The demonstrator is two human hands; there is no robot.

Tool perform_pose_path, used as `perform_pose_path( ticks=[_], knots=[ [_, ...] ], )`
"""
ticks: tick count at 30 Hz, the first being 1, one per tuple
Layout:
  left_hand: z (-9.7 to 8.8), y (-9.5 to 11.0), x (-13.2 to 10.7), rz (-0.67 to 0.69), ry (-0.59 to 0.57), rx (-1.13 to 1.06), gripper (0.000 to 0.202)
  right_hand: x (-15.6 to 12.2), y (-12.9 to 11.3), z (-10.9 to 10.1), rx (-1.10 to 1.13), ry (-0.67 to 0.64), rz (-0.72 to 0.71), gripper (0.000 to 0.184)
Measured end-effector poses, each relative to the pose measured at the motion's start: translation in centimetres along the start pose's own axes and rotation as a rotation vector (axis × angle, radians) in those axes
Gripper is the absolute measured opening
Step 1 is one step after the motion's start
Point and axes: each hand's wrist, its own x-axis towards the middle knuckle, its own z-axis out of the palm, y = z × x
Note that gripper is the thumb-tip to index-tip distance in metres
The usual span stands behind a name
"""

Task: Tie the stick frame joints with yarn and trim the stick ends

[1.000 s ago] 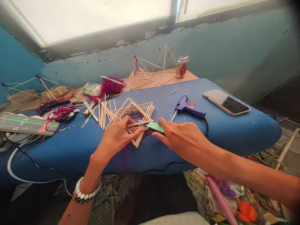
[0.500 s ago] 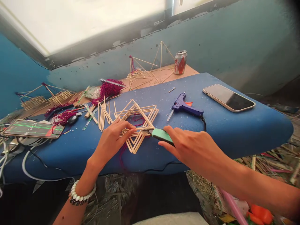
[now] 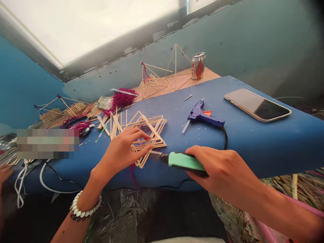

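Gripping a green craft knife, right hand by the blue board's edge, left hand open on sticks

From here, the craft knife shows a smooth mint-green plastic handle and a bright metal blade. The sticks of the frame are pale, matt wood. The glue gun is glossy purple plastic, the phone glossy glass, and the blue cover of the bench looks like matt, faintly rough cloth.

Blown-out window glare, warped edges
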Motion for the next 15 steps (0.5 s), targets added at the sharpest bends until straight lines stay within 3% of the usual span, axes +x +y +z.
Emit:
perform_pose_path(
  ticks=[6, 15],
  knots=[
    [0.4, 0.9, -0.2, -0.057, 0.005, 0.145, 0.005, 2.1, -0.1, 2.8, -0.071, -0.088, -0.306, 0.025],
    [1.0, 0.4, -1.7, -0.028, 0.08, 0.037, 0.009, 3.6, -0.8, 4.7, -0.036, -0.004, -0.438, 0.025]
  ],
)
